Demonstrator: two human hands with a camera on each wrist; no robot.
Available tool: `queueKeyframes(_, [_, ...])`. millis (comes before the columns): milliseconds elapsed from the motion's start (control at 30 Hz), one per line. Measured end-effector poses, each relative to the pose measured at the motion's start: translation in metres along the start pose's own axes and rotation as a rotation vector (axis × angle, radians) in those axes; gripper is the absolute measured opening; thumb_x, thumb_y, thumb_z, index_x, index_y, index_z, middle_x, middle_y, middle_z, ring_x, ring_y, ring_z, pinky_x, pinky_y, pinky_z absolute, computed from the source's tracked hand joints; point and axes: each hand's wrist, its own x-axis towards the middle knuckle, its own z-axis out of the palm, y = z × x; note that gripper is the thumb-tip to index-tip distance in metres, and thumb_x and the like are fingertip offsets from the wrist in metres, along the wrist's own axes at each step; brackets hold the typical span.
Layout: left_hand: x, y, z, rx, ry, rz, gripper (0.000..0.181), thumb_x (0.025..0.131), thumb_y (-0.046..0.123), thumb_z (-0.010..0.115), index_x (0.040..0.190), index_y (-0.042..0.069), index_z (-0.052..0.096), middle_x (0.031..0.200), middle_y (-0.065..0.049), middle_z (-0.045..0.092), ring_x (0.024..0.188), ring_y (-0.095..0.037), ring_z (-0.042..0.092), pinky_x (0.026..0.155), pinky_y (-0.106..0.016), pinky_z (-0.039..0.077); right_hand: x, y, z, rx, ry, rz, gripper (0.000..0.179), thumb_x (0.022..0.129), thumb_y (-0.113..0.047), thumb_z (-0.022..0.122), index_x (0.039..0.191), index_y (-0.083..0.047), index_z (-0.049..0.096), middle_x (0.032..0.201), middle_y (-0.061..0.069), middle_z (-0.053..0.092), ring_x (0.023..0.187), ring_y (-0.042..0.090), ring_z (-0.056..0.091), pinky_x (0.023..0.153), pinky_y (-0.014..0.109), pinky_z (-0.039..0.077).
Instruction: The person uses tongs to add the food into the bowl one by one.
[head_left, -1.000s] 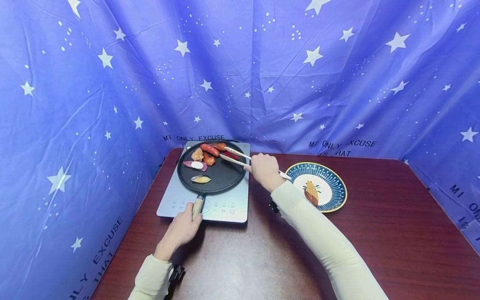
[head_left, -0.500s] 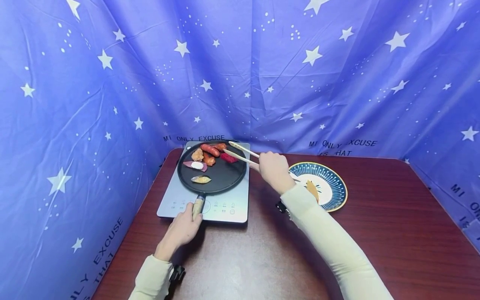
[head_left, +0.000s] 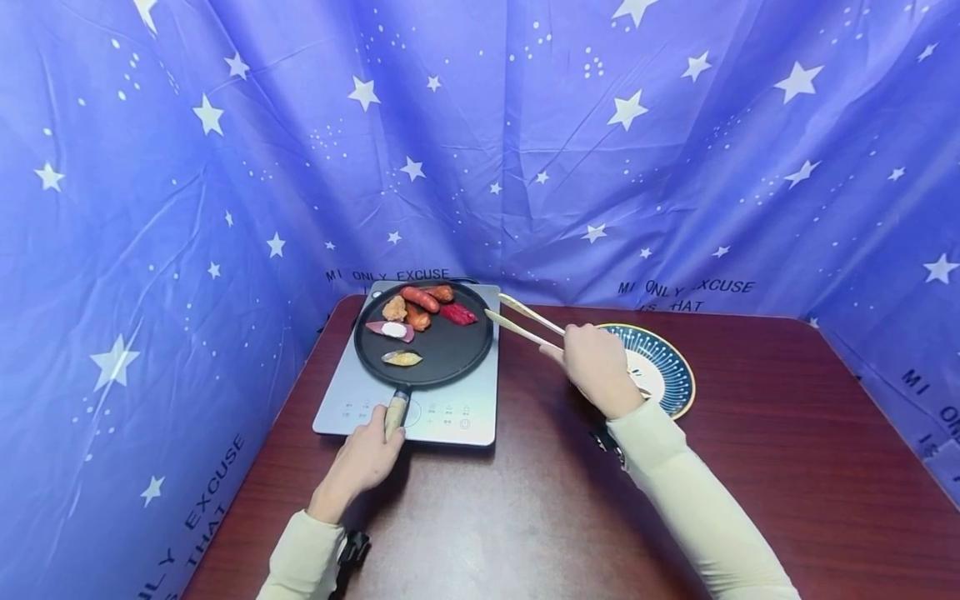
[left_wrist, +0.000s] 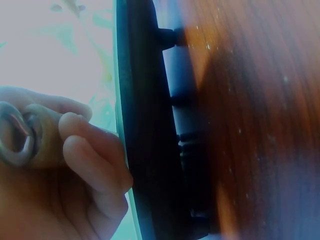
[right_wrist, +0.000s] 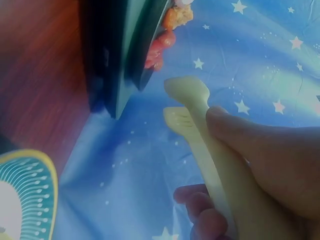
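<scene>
My left hand (head_left: 366, 452) grips the wooden handle (head_left: 396, 410) of a round black frying pan (head_left: 448, 358). In the left wrist view, the fingers (left_wrist: 90, 160) curl round that handle near its metal hanging ring (left_wrist: 17, 135). Pale tongs (head_left: 517, 327) are held in my right hand (head_left: 597, 367), tips apart with nothing between them, just right of the pan's rim. The pan holds a sausage (head_left: 420, 299), a dark red piece (head_left: 458, 313), several orange-brown fried pieces (head_left: 418, 317), a purple piece with a white top (head_left: 392, 331) and a small yellowish piece (head_left: 402, 358).
Under the pan is a silver induction cooker (head_left: 450, 429) on the reddish-brown table (head_left: 510, 517). A blue-and-white patterned plate (head_left: 675, 367) with a yellow rim stands to the right, partly hidden by my right hand. Blue star-printed curtains (head_left: 480, 150) surround the table.
My right hand and the tongs have moved right, from over the pan's food to beyond its rim. The dark red piece now shows fully in the pan. My left hand has stayed put.
</scene>
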Motion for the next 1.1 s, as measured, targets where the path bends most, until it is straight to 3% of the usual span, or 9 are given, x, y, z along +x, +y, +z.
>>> queueKeyframes(267, [0.001,0.002,-0.001,-0.006,-0.006,0.002,0.033,0.091,0.024,0.052,0.116,0.002,0.044,0.067,-0.008,0.050,0.058,-0.022,0.049,0.053,-0.039,0.040,-0.015,0.024,-0.001,0.030,-0.037,0.070,0.050,0.085,-0.047,0.065,0.063,-0.006,0.048,0.051,0.010,0.045,0.045,0.033,0.052,0.039,0.044,0.040])
queueKeyframes(567, [0.001,0.001,0.000,-0.015,-0.004,-0.020,0.031,0.091,0.025,0.052,0.112,0.004,0.045,0.065,-0.007,0.050,0.057,-0.022,0.049,0.052,-0.038,0.039,-0.038,0.058,-0.009,0.038,-0.144,0.189,0.051,0.088,-0.051,0.056,0.078,-0.002,0.053,0.062,0.017,0.053,0.055,0.037,0.055,0.046,0.048,0.041])
queueKeyframes(867, [0.001,0.000,0.000,-0.010,-0.010,-0.028,0.029,0.091,0.027,0.051,0.109,0.005,0.045,0.065,-0.008,0.049,0.056,-0.022,0.048,0.051,-0.038,0.038,-0.071,0.085,-0.012,0.017,-0.086,0.219,0.055,0.087,-0.050,0.059,0.068,0.001,0.051,0.057,0.022,0.051,0.047,0.041,0.051,0.039,0.050,0.038])
queueKeyframes(1100, [0.001,0.001,0.000,-0.005,0.003,-0.023,0.027,0.091,0.026,0.052,0.107,0.005,0.046,0.064,-0.007,0.049,0.055,-0.022,0.048,0.051,-0.037,0.038,-0.093,0.100,-0.016,0.015,-0.120,0.241,0.055,0.088,-0.045,0.060,0.064,0.003,0.049,0.053,0.021,0.048,0.045,0.040,0.049,0.038,0.049,0.036])
